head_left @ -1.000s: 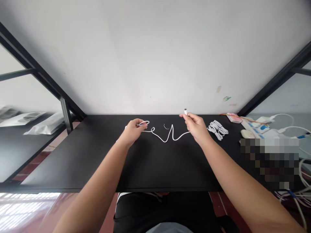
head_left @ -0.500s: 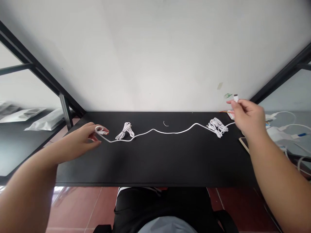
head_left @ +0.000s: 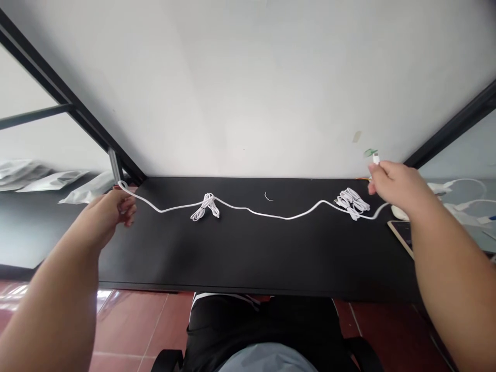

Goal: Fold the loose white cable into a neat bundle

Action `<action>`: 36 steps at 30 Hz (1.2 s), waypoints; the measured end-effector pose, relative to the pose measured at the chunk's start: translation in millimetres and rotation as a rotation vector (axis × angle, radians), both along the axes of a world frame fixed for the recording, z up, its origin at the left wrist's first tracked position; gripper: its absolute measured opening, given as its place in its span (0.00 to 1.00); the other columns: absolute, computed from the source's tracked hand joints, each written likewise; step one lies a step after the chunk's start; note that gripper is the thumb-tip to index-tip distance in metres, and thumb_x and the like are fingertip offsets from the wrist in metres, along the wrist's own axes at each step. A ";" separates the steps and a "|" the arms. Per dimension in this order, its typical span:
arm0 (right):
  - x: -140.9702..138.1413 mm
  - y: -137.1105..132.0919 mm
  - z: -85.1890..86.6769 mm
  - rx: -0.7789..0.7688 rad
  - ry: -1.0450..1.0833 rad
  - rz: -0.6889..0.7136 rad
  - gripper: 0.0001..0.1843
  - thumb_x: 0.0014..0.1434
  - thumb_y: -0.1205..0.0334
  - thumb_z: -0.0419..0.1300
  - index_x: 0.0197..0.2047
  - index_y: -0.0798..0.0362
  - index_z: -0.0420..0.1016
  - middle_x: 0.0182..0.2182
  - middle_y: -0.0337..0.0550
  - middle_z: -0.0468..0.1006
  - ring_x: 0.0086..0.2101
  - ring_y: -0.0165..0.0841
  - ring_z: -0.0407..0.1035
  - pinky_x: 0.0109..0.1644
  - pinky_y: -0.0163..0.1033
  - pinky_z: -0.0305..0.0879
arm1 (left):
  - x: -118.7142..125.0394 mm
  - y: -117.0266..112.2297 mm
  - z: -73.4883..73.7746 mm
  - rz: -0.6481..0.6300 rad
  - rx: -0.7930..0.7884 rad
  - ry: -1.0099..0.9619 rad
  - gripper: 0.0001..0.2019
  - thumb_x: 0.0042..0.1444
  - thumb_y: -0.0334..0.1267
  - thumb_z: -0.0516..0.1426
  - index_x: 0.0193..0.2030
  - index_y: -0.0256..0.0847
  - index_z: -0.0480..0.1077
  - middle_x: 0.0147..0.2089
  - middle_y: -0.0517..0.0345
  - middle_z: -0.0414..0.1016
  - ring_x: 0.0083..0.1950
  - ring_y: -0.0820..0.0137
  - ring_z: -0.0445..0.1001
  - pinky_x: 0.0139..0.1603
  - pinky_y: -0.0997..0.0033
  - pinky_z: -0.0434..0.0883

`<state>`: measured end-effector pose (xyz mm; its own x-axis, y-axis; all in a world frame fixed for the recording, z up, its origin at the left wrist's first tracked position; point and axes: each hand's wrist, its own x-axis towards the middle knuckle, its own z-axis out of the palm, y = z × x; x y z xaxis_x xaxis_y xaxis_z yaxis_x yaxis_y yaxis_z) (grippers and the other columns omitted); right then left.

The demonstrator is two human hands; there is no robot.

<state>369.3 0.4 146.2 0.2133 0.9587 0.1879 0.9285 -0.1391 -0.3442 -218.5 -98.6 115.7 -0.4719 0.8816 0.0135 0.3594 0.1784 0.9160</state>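
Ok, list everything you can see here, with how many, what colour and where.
long cable: 1, white, stretched across the table between both hands
bundled cables: 2, white, one left of centre, one near the right hand
table: 1, black, against a pale wall
wire scrap: 1, white, at the table's back centre
plastic bags: several, clear, on the left shelf
flat device: 1, pale-edged, at the table's right edge
left hand: holds one cable end
right hand: pinches the plug end
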 end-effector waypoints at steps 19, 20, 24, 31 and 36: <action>-105.3 35.5 -89.2 -0.046 1.466 0.311 0.17 0.59 0.47 0.64 0.31 0.52 0.68 0.24 0.44 0.78 0.15 0.23 0.53 0.18 0.33 0.44 | 174.2 85.9 -55.2 -0.455 0.304 -0.660 0.23 0.59 0.46 0.59 0.18 0.40 0.58 0.53 0.43 0.80 0.59 0.53 0.76 0.60 0.54 0.69; -106.7 37.0 -96.4 -0.064 1.456 0.291 0.18 0.59 0.46 0.64 0.33 0.52 0.69 0.26 0.45 0.80 0.15 0.23 0.55 0.18 0.33 0.46 | 175.6 86.9 -62.0 -0.473 0.280 -0.708 0.23 0.59 0.46 0.60 0.18 0.40 0.58 0.51 0.41 0.81 0.58 0.53 0.77 0.60 0.54 0.70; -112.5 37.5 -117.4 -0.127 1.411 0.239 0.18 0.60 0.45 0.63 0.35 0.53 0.72 0.34 0.51 0.83 0.16 0.23 0.57 0.17 0.32 0.49 | 177.5 86.7 -83.9 -0.512 0.134 -0.820 0.20 0.58 0.45 0.61 0.22 0.39 0.58 0.45 0.40 0.82 0.42 0.59 0.83 0.48 0.57 0.75; -127.0 30.2 -137.7 -0.178 0.977 0.366 0.14 0.66 0.52 0.59 0.35 0.54 0.75 0.33 0.47 0.84 0.20 0.24 0.64 0.23 0.32 0.61 | 177.9 83.1 -90.1 -0.556 -0.054 -0.916 0.20 0.60 0.40 0.56 0.20 0.42 0.53 0.38 0.40 0.82 0.35 0.60 0.82 0.35 0.65 0.75; -135.6 23.7 -141.0 -0.223 0.912 0.448 0.15 0.66 0.48 0.59 0.34 0.51 0.70 0.36 0.46 0.84 0.22 0.29 0.73 0.21 0.32 0.63 | 178.7 83.6 -90.9 -0.570 -0.040 -1.034 0.19 0.59 0.37 0.56 0.20 0.42 0.54 0.39 0.43 0.82 0.45 0.58 0.82 0.55 0.57 0.74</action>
